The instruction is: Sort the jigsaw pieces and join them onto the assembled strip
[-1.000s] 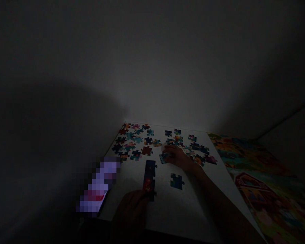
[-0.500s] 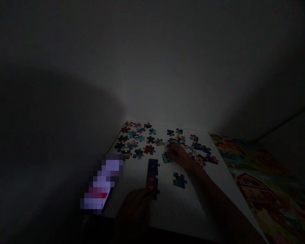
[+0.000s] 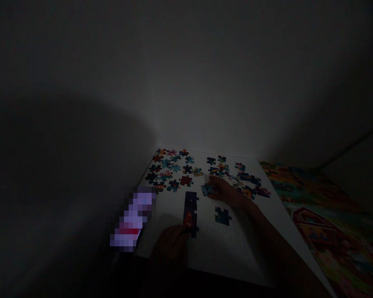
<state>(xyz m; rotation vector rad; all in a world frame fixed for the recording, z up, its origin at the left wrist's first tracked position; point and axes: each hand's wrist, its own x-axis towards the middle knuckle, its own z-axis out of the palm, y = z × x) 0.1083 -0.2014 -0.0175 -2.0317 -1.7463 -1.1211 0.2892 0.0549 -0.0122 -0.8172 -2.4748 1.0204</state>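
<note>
The scene is very dark. My left hand (image 3: pixel 171 245) rests at the near end of a joined strip of dark puzzle pieces (image 3: pixel 190 211) on a white board (image 3: pixel 211 248), fingers curled against it. My right hand (image 3: pixel 225 190) reaches across the board, fingertips pinched on a teal puzzle piece (image 3: pixel 207 189) at the edge of several loose coloured pieces (image 3: pixel 174 169). A single blue piece (image 3: pixel 222 216) lies alone below my right wrist.
A lit phone screen (image 3: pixel 133 217) lies at the board's left edge. A colourful puzzle box lid (image 3: pixel 323 223) lies to the right of the board. A plain wall rises behind, and the surroundings are in shadow.
My right hand has stayed on the teal piece with only a slight shift. The view has drifted, so everything sits a little further right. My left hand keeps its place at the strip.
</note>
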